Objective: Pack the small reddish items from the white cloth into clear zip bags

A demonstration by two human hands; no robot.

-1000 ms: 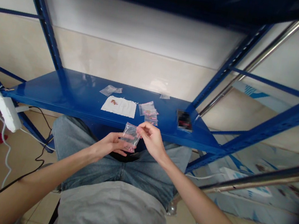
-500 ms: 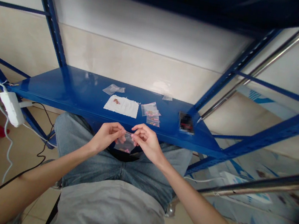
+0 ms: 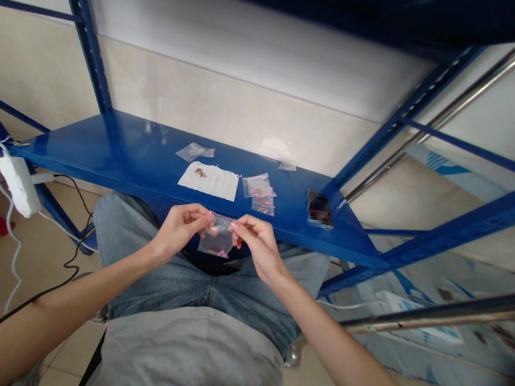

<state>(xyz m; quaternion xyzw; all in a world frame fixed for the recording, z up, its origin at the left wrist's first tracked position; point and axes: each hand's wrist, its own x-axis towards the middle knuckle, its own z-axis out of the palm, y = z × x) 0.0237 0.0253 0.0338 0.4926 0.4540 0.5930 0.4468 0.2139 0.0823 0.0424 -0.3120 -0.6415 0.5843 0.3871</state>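
A small clear zip bag [image 3: 215,244] hangs above my lap, with a few tiny pinkish pieces at its bottom. My left hand [image 3: 184,228] pinches its upper left corner. At the upper right corner, my right hand [image 3: 257,240] has thumb and finger closed on the bag. Beyond the hands, on the blue shelf [image 3: 144,164], lies a white cloth pouch [image 3: 217,182] with a small heap of reddish-brown bits [image 3: 200,172] on it. To its right, filled zip bags [image 3: 261,188] with pink and yellowish pieces overlap.
Flat clear bags [image 3: 194,152] lie behind the pouch, and another clear bag [image 3: 287,166] sits near the shelf's back edge. A dark, pixelated object [image 3: 320,209] is at the right. A white power strip [image 3: 19,185] hangs at the left post, its cables trailing down.
My right fingers have come down from a raised position to pinch the bag's top corner. The bag now hangs flatter and stretched between both hands.
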